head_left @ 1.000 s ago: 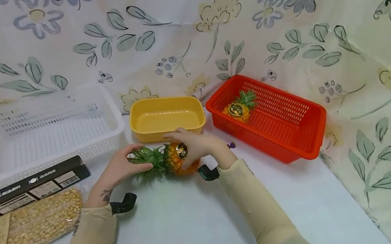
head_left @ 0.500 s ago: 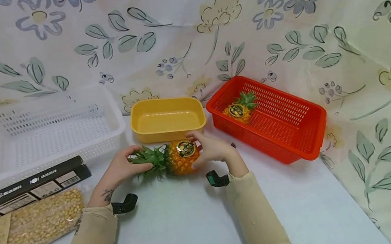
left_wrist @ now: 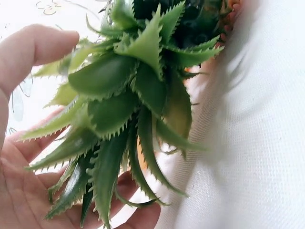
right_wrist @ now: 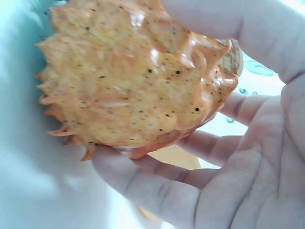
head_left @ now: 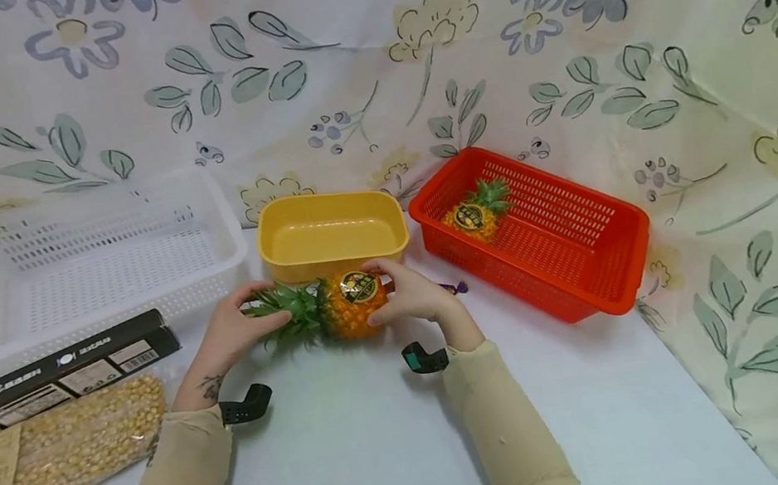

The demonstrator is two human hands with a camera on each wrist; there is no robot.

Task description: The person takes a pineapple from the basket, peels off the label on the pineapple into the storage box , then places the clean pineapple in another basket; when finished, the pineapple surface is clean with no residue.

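A small orange pineapple [head_left: 351, 319] with a green leafy crown and a round black-and-gold label lies on its side on the white-covered table. My left hand [head_left: 228, 338] holds the crown, its thumb against the leaves [left_wrist: 119, 105] and its fingers curled behind and beneath them. At the other end, my right hand [head_left: 418, 295] grips the rounded base of the fruit between thumb and fingers. Seen from the right wrist, the spiny orange skin [right_wrist: 124, 81] and a pale stem stub show. A second pineapple [head_left: 473, 217] lies in the red basket [head_left: 554, 285].
Directly behind the pineapple stands a yellow tub [head_left: 337, 264]. A white perforated basket [head_left: 210, 286], a black box [head_left: 75, 363] and a bag of corn kernels [head_left: 100, 432] occupy the left. A small purple-wrapped item [head_left: 458, 287] lies beside the red basket.
My right hand has slid from the pineapple's body to its base. The fruit has turned so its label faces up, and it has shifted slightly left; my left hand stays at the crown.
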